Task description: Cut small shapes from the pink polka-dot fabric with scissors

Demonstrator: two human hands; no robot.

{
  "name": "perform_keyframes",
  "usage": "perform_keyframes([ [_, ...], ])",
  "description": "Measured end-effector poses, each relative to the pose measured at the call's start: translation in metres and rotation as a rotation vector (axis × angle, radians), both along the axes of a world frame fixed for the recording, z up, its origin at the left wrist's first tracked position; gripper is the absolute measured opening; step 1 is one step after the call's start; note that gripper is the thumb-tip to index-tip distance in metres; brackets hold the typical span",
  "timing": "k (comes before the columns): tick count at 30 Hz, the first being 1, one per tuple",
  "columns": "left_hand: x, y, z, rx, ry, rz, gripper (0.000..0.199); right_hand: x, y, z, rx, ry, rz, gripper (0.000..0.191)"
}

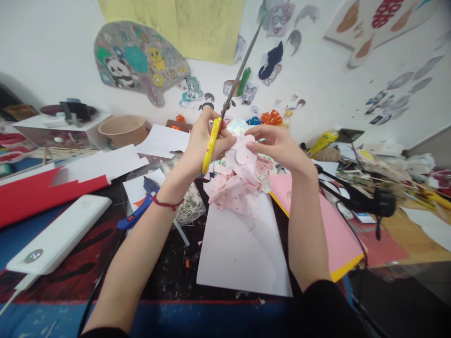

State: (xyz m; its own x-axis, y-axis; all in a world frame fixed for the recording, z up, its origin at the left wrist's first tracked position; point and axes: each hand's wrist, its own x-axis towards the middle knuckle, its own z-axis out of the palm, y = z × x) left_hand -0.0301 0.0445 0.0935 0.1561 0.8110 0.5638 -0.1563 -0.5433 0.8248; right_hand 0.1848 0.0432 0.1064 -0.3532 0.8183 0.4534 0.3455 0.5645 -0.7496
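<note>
My left hand (207, 136) is closed round yellow-handled scissors (212, 146), their blades pointing up and away. Its thumb and fingertips also pinch the edge of a pale pink piece with rounded, petal-like lobes (245, 151). The opposite edge of that piece is between the thumb and fingers of my right hand (273, 145). Below and around it hangs crumpled pink fabric with small dots (234, 190), with some greenish patterned fabric (238, 126) behind. Whether the lobed piece is paper or fabric, I cannot tell. A white sheet (243, 253) lies beneath my hands.
A white power bank (59, 234) with a cable lies at left, near a blue cutter knife (136, 213). Right of the sheet are a pink folder (343, 234) and a black clamp-like stand (377, 202). A round tan container (123, 131) stands at the back left.
</note>
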Motion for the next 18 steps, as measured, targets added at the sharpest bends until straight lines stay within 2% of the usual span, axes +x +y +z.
perform_keyframes([
  [4, -0.001, 0.001, -0.001, 0.012, 0.016, 0.026, 0.042, 0.001, 0.002, -0.002, -0.049, 0.084, 0.055, 0.023],
  [10, 0.0, -0.002, 0.001, 0.017, 0.041, 0.074, 0.042, 0.007, 0.01, -0.007, 0.003, 0.185, 0.016, 0.031],
  [18, 0.001, -0.002, 0.001, 0.02, 0.036, 0.065, 0.044, 0.006, 0.013, -0.01, -0.028, 0.196, 0.039, 0.03],
])
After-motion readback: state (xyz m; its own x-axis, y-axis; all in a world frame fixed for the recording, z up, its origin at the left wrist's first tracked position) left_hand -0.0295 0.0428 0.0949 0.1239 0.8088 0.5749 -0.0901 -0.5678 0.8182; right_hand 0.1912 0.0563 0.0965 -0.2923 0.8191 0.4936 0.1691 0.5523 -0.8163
